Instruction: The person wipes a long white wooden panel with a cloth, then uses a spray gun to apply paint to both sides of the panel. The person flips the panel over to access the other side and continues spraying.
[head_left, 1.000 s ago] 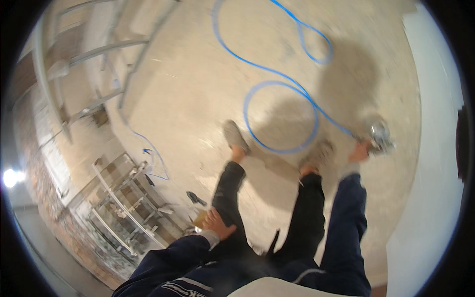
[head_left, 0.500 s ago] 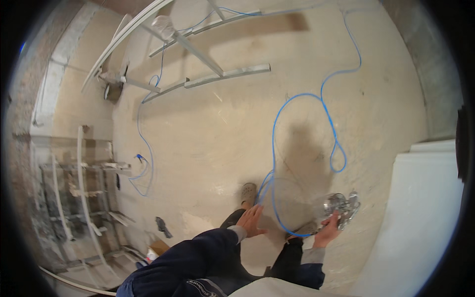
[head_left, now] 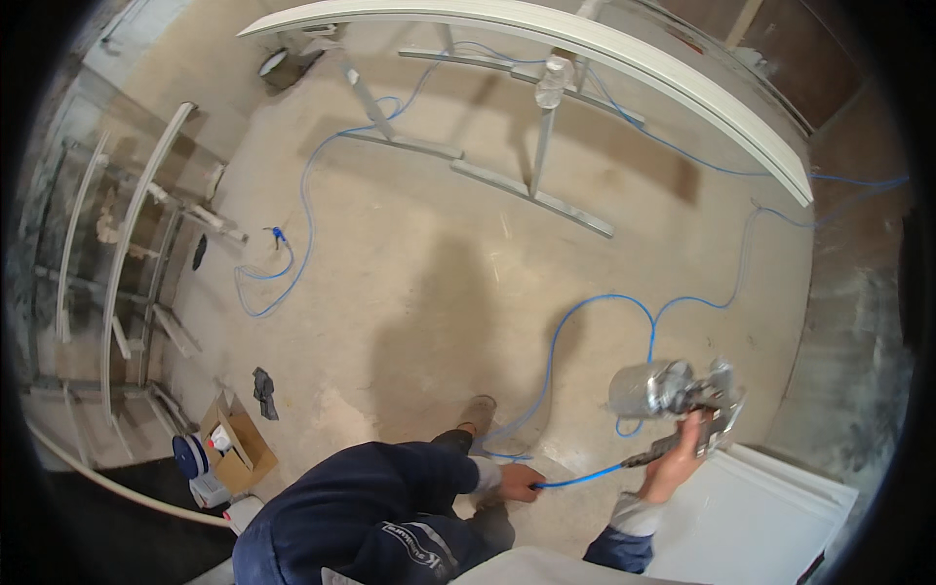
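Observation:
My right hand (head_left: 678,456) is wrapped round the handle of a spray gun (head_left: 704,402), held up at the right. A cup (head_left: 643,388) that looks wrapped in clear film projects from the gun's left side. From the handle's lower end a blue air hose (head_left: 583,479) runs left to my left hand (head_left: 517,482). That hand is closed round the hose, low in front of my body. Beyond it the hose loops over the floor to the right.
Ahead, a long white strip (head_left: 507,12) rests on metal stands (head_left: 531,200). Racks with white lengths (head_left: 146,205) stand left. A cardboard box (head_left: 255,458) lies near left, a white panel (head_left: 756,517) near right. Another blue hose with a blow gun (head_left: 279,235) crosses the floor.
My left hand was spread and apart from the hose; now it has closed on it. The spray gun has come up higher, and my view has swung left and tilted farther ahead.

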Demonstrator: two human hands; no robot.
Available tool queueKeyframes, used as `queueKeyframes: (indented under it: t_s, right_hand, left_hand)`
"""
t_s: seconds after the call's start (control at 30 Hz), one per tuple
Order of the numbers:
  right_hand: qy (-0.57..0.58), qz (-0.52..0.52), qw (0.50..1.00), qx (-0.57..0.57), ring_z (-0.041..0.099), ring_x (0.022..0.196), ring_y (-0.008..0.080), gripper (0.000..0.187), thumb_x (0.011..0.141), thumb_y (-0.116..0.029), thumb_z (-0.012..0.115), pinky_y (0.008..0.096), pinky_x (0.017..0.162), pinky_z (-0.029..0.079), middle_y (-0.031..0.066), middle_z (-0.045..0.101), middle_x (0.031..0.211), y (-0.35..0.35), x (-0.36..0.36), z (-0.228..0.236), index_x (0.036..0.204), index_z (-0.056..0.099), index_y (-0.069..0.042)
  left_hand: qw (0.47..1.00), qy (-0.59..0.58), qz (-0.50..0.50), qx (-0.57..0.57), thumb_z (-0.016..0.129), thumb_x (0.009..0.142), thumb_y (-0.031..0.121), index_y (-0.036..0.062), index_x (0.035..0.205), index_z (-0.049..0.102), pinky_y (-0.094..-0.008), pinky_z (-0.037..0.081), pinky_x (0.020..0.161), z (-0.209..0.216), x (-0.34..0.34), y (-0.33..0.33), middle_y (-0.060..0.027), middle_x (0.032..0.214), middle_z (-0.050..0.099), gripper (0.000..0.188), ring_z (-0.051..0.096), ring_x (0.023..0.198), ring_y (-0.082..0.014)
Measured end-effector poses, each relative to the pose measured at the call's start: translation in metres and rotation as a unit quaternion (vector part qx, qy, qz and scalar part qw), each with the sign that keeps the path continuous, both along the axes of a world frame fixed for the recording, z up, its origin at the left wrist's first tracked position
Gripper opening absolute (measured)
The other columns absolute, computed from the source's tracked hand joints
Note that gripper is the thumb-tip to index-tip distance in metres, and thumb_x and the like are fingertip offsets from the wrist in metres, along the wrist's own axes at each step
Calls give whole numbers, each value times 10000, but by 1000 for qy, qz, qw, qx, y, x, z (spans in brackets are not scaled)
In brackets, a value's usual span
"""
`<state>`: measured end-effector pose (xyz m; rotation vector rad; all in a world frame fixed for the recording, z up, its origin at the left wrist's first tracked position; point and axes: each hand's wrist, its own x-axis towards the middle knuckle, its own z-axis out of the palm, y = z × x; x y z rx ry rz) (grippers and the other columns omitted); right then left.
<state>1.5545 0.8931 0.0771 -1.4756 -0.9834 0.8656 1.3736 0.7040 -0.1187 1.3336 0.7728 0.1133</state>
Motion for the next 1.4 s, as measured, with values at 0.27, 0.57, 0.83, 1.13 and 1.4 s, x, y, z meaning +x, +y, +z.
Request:
queueKeyframes:
  t_s: [0.27,0.57,0.83,1.13,1.4]
  right_hand:
    - [83,-34,965,247,594,1211,238,501,1027,-180,572,395,1065,449,155,626,1350,108,37,144,1461,431,29]
    - [45,-76,963,256,680,1052,264,349,977,-61,601,396,982,534,181,680,1188,27,49,188,1297,574,75]
    - [-53,-105,943,311,659,1084,207,375,982,-52,629,361,976,520,119,675,1172,155,66,29,1335,551,46]
    - [-149,-156,904,370,651,944,256,425,946,-78,672,375,853,519,144,658,1068,305,64,-71,1322,531,60]
    - [-134,-173,911,350,625,891,234,351,968,-141,658,363,795,505,123,645,1011,354,38,-81,1261,570,29]
  left_hand:
    - [949,300,55,80,681,839,533,136,927,737,-514,545,811,-55,-221,-54,-164,884,738,411,704,888,-400]
    - [864,451,217,52,649,896,407,70,867,728,-447,532,680,64,-380,-130,-196,755,699,348,681,730,-402]
    - [841,438,305,89,720,840,379,54,834,702,-419,523,585,114,-269,-64,-170,648,663,326,672,601,-313]
    - [852,482,203,37,734,800,416,69,865,705,-415,537,588,58,-217,12,-118,584,629,354,659,554,-283]
    - [877,428,220,-4,730,810,452,67,901,703,-402,566,659,26,-217,38,-115,670,683,396,705,649,-294]
